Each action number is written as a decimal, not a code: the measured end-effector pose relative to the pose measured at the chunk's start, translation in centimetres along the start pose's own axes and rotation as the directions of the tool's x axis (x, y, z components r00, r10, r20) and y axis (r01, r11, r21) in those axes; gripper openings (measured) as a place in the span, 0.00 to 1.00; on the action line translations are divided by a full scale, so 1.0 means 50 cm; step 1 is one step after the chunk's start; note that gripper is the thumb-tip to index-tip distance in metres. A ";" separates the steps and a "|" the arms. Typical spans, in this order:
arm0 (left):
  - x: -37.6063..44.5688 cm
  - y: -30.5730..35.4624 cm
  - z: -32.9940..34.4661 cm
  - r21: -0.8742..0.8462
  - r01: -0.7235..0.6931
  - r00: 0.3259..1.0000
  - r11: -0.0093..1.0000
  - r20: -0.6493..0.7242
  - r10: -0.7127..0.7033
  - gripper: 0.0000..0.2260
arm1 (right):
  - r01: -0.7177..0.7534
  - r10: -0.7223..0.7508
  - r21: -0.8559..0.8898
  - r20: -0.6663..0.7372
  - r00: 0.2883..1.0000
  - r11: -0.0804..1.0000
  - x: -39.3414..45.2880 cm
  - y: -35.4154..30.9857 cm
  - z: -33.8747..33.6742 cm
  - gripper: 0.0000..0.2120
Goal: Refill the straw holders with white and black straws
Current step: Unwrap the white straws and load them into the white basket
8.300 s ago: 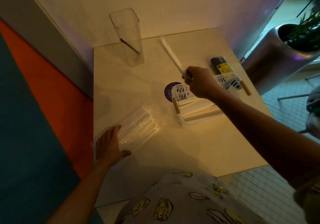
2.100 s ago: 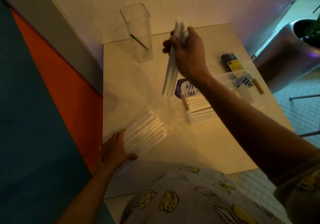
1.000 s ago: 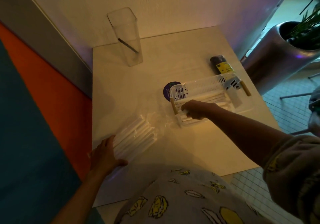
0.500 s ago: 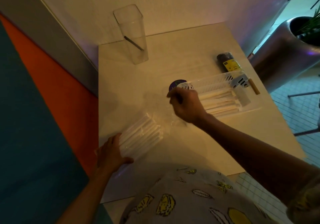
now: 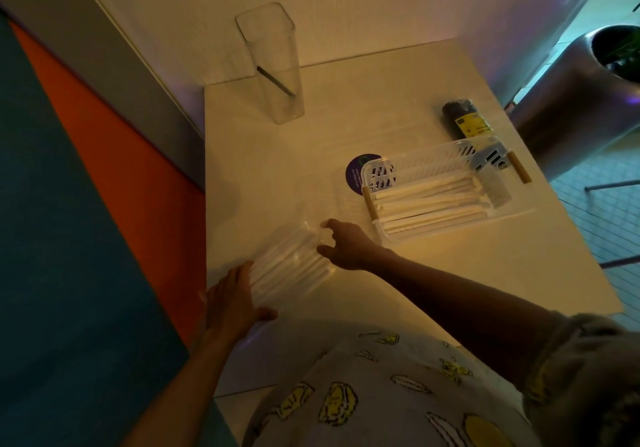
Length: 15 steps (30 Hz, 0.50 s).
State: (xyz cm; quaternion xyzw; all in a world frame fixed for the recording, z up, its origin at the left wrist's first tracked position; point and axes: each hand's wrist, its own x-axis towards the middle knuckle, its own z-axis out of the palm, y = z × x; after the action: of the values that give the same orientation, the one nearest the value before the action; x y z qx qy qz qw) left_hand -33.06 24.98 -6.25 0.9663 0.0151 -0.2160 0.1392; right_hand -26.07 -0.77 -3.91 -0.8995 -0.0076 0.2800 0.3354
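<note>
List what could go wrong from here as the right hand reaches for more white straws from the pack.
1. The right hand is at the open end of the clear pack of white straws; loose straws may slide out onto the table.
2. The left hand only rests on the pack's near end, so it may shift.
3. The tall clear holder stands near the table's back-left corner; a swinging handful might tip it.

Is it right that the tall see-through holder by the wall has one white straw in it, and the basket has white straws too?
Not quite. The head view shows that the one straw leaning inside the tall see-through holder is black, not white. The rest is right: the holder stands by the wall, and the basket does have white straws lying in it.
</note>
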 end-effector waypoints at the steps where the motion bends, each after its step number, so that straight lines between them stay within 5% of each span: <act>1: 0.001 -0.001 0.000 0.007 -0.006 1.000 1.000 -0.002 0.006 0.54 | 0.010 -0.010 0.027 0.003 1.000 1.000 0.005 -0.001 0.004 0.29; 15: -0.009 0.011 0.003 0.042 -0.015 1.000 0.999 -0.014 0.015 0.53 | 0.086 -0.051 0.221 -0.157 0.986 0.972 0.010 0.009 0.033 0.13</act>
State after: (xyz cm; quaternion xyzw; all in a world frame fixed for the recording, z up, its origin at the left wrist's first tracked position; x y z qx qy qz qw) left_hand -33.47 24.44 -6.05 0.9706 0.0044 -0.2082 0.1207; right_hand -26.58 -0.02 -5.45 -0.8730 0.0185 0.1988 0.4450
